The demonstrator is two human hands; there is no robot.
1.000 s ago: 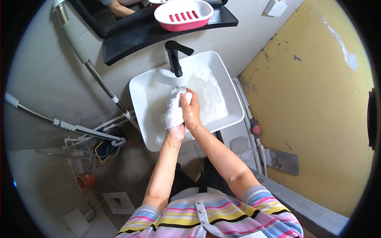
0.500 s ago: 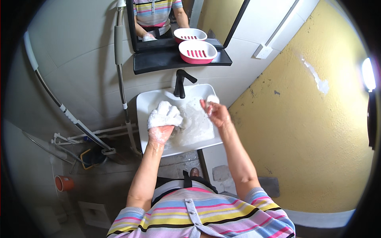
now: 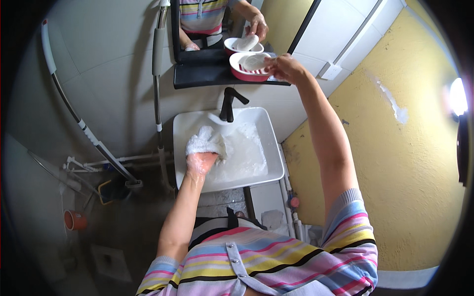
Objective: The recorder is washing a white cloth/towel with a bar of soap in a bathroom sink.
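Over the left half of the white sink, my left hand holds a bunched, wet white terry cloth; the cloth covers most of its fingers. Suds cling to that wrist. My right hand is stretched out to the shelf, its fingers closed on the edge of a white bar of soap. The soap is over the oval white-and-red soap dish, partly inside its rim. Whether it rests on the slotted bottom I cannot tell. Cloudy, soapy water stands in the sink.
The black tap rises at the sink's back edge. Above it, the black shelf juts out below a mirror. Pole-like rails stand to the left. A yellow wall is on the right, and an orange bucket at lower left.
My right hand has moved with the soap from above the sink up to the soap dish on the shelf. My left hand stays over the sink with the cloth, slightly lower.
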